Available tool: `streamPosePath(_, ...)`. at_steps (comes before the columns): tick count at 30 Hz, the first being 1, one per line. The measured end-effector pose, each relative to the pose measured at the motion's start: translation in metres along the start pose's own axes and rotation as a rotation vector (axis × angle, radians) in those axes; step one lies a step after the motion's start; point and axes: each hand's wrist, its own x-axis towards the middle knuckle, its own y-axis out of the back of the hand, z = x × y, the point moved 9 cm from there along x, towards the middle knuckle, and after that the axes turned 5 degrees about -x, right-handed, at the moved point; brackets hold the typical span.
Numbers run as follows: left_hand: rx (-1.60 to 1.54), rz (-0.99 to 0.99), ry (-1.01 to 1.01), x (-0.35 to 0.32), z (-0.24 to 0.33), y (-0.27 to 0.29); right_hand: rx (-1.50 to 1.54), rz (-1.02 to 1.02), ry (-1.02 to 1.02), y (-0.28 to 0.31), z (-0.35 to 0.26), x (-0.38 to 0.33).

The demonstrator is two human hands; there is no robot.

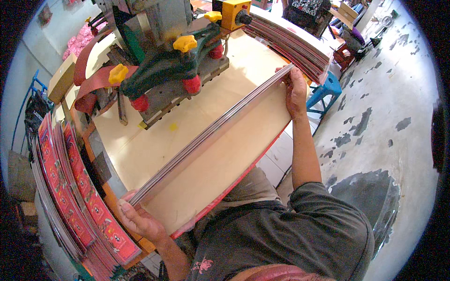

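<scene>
I hold a thick stack of large sheets (220,154) on its long edge on the wooden table (154,140), its pale back facing me. My left hand (138,218) grips the stack's near-left end. My right hand (295,91) grips its far-right end. The stack's top edge runs diagonally between the two hands and shows many thin layers. A green machine press (173,65) with yellow and red knobs stands just behind the stack.
Red printed sheets (75,187) lie fanned along the table's left side. Another pile of sheets (290,40) rests at the far right of the table. A blue plastic stool (326,91) stands on the stained concrete floor (384,122) to the right.
</scene>
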Motion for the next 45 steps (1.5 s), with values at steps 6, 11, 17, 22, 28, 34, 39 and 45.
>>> streamPosePath(6, -0.035, -0.005, 0.03, -0.001, 0.005, -0.006, -0.005, -0.006, 0.003, -0.001, -0.003, 0.001)
streamPosePath(11, -0.035, -0.003, 0.011, -0.001, 0.003, -0.003, -0.02, -0.01, 0.016, 0.001, -0.002, 0.002)
streamPosePath(17, -0.059, -0.029, 0.004, -0.001, 0.001, -0.002, 0.013, -0.011, -0.024, -0.002, 0.001, 0.0)
streamPosePath(22, -0.058, -0.023, 0.009, 0.0, -0.005, 0.003, 0.003, -0.018, -0.034, -0.001, 0.002, 0.0)
streamPosePath(28, -0.071, -0.04, -0.003, 0.0, -0.005, 0.003, 0.025, -0.011, -0.015, 0.006, 0.006, 0.003)
streamPosePath(34, -0.049, -0.032, -0.036, 0.0, 0.001, -0.001, 0.028, 0.001, -0.028, 0.006, 0.006, 0.003)
streamPosePath(39, -0.023, -0.015, -0.046, -0.001, 0.006, -0.004, -0.03, -0.007, -0.016, 0.009, 0.009, 0.005)
streamPosePath(45, -0.028, -0.04, -0.054, -0.001, 0.007, -0.006, -0.032, -0.003, -0.018, 0.011, 0.013, 0.005)
